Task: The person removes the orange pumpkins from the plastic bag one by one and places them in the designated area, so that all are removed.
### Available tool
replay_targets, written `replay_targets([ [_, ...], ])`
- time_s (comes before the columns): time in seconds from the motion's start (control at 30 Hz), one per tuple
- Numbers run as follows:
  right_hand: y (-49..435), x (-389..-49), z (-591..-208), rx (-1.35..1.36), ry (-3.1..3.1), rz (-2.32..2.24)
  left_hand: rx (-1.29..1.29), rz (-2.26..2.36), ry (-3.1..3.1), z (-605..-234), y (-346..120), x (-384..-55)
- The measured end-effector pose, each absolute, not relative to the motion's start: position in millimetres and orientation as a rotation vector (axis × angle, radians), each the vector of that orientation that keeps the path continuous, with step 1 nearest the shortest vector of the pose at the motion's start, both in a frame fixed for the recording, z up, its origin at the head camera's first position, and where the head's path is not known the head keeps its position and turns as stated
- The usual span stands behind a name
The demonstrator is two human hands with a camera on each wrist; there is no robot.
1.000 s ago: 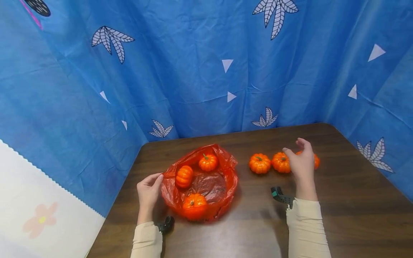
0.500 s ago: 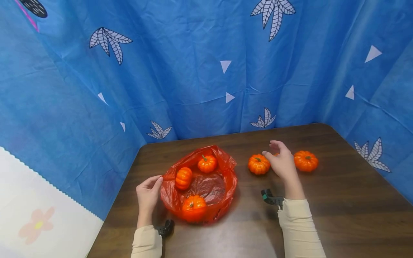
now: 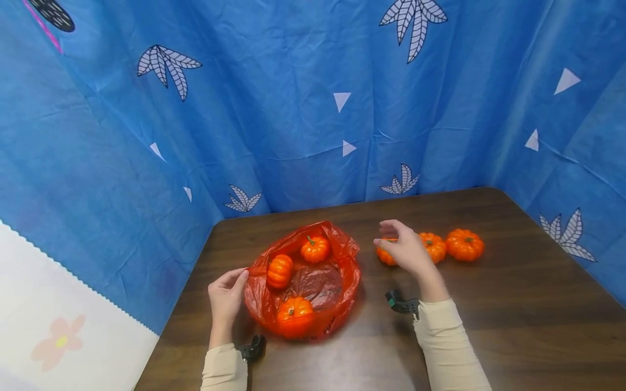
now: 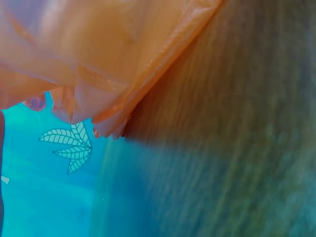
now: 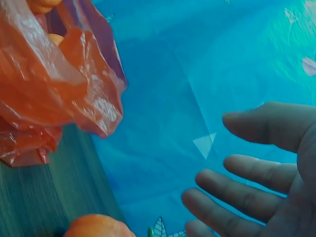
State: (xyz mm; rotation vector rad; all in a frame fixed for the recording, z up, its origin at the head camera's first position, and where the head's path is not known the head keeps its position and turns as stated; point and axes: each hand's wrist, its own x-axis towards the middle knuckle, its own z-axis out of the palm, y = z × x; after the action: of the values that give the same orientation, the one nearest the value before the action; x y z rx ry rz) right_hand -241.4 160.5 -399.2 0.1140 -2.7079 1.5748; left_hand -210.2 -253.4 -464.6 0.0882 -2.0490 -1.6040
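A red plastic bag (image 3: 349, 274) stands wide-mouthed on the table with three orange mini pumpkins in it: one at the left (image 3: 280, 271), one at the back (image 3: 315, 248), one at the front (image 3: 295, 308). My left hand (image 3: 226, 298) pinches the bag's left rim between thumb and fingers; the bag (image 4: 98, 39) fills the upper left wrist view. Three more pumpkins sit in a row right of the bag. Over the nearest one (image 3: 384, 254), partly covering it, hovers my right hand (image 3: 407, 251). Its thumb and fingers (image 5: 237, 192) are spread, holding nothing.
Right of my hand lie the middle pumpkin (image 3: 434, 247) and the far-right pumpkin (image 3: 465, 245). The brown wooden table (image 3: 518, 304) ends at a blue patterned curtain (image 3: 303, 136) behind and on both sides. A white cloth (image 3: 63, 293) shows at the left.
My right hand has moved left from over the far-right pumpkin, past the middle one, to the pumpkin nearest the bag. My left hand keeps its pinch on the rim.
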Motion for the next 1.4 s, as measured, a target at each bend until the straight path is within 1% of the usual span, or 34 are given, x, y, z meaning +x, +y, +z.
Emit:
replay_targets([
  [0.17, 149, -245, -395, 0.282, -2.735, 1.535, 0.128, -1.617, -2.081, -460, -251, -208],
  [0.3, 139, -249, -392, 0.402, -2.71, 1.489, 0.132, -1.635, -2.094, -446, -243, -200],
  [0.47, 126, -257, -389, 0.532, -2.745, 1.452, 0.077, -1.625, -2.084, -437, -237, -191],
  [0.77, 107, -276, -382, 0.818, -2.846, 1.368, 0.106, -1.62, -2.069, -461, -250, -207],
  [1.0, 92, -291, -382, 0.987, -2.899, 1.399, 0.077, -1.609, -2.05, -463, -252, -208],
  [1.23, 74, -301, -381, 1.103, -2.897, 1.531, 0.082, -1.601, -2.045, -461, -251, -207],
  [1.4, 60, -307, -385, 1.195, -2.875, 1.54, 0.066, -1.59, -2.035, -462, -252, -208],
])
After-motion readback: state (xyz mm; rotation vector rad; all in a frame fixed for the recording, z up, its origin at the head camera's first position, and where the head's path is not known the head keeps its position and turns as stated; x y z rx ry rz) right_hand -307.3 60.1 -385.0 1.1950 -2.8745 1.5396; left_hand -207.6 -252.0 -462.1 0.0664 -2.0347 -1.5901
